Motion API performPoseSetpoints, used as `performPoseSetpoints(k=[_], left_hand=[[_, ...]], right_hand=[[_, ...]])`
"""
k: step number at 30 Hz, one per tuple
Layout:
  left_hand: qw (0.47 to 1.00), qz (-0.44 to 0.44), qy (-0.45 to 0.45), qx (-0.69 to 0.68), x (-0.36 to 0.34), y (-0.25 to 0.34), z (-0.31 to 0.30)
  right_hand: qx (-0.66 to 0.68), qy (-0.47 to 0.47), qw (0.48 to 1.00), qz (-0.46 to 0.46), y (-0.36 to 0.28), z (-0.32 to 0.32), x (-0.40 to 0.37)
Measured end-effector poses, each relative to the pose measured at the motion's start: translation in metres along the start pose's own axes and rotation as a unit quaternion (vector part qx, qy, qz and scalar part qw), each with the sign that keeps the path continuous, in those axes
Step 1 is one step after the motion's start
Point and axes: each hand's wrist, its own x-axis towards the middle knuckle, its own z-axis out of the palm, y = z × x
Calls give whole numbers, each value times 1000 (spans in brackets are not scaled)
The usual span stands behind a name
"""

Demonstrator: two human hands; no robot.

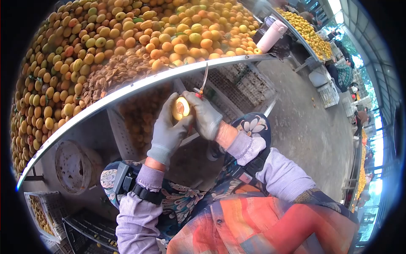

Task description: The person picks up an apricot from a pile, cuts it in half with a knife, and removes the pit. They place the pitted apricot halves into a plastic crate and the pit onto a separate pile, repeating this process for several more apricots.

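Observation:
My left hand [165, 129], in a grey glove, is closed around a cut apricot [186, 109]. The apricot's yellow flesh and brown pit face me. Close against it on the right, my gloved right hand [205, 117] grips a small knife [205, 77] with a red handle. Its thin, slightly curved blade points up, away from the fruit. Both hands are over my lap, just below the metal rim [127, 90] of a table heaped with apricots [169, 29]. A mound of brown apricot pits [116, 73] lies near that rim.
A pink bottle [271, 36] stands at the table's right corner. Plastic crates [253, 86] sit under the table, and a stained bucket [72, 167] is at lower left beside a crate of fruit [41, 215]. Further right, other people work along more fruit-covered tables [306, 31].

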Motion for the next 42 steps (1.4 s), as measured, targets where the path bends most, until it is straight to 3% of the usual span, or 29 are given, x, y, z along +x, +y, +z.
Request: performPoseSetpoints(k=[2, 4, 6, 8, 11, 13, 15, 16, 17, 20, 24, 31, 33, 34, 35, 37, 38, 42], left_hand=[[991, 78, 62, 91, 2, -6, 0], [992, 81, 60, 81, 0, 0, -3], [992, 83, 55, 72, -3, 10, -6], [995, 21, 67, 77, -3, 15, -6], [996, 55, 48, -44, -6, 10, 2], [999, 49, 5, -21, -8, 16, 3], [998, 42, -36, 3, -11, 20, 6], [998, 49, -45, 24, -13, 21, 7], [996, 55, -52, 45, -15, 22, 7], [997, 48, -54, 36, -17, 26, 9], [997, 49, -54, 36, -17, 22, 10], [998, 18, -64, -12, -16, 14, 12], [997, 19, -70, -13, -16, 11, 11], [998, 3, -56, 20, -17, 9, 11], [998, -13, -43, 53, -18, 9, 11], [998, -10, -37, 40, -16, 12, 10], [999, -7, -32, 28, -15, 14, 9], [998, -11, -30, 51, -20, 18, 12]], right_hand=[[-10, 11, 1000, 3, 2, 3, -3], [-21, 21, 1000, 4, -2, 5, -4], [-211, 27, 969, -124, -9, 2, -7], [-129, 88, 981, -113, -26, 4, -10], [-36, 117, 982, -147, -62, 10, -23], [4, 100, 981, -165, -75, 21, -32], [-148, 45, 948, -277, -81, 31, -40], [-35, 23, 976, -216, -82, 31, -42], [-34, 24, 976, -215, -81, 30, -42], [-117, -7, 966, -230, -72, 29, -39], [-68, 2, 978, -195, -69, 34, -40], [-215, -18, 954, -209, -68, 49, -47], [-272, -46, 924, -263, -59, 48, -43], [-337, -70, 873, -344, -54, 43, -35], [-337, -71, 874, -344, -52, 38, -30], [-90, 65, 973, -201, -54, 31, -21], [31, 104, 984, -142, -55, 31, -16], [174, 135, 973, -72, -49, 11, -7]])
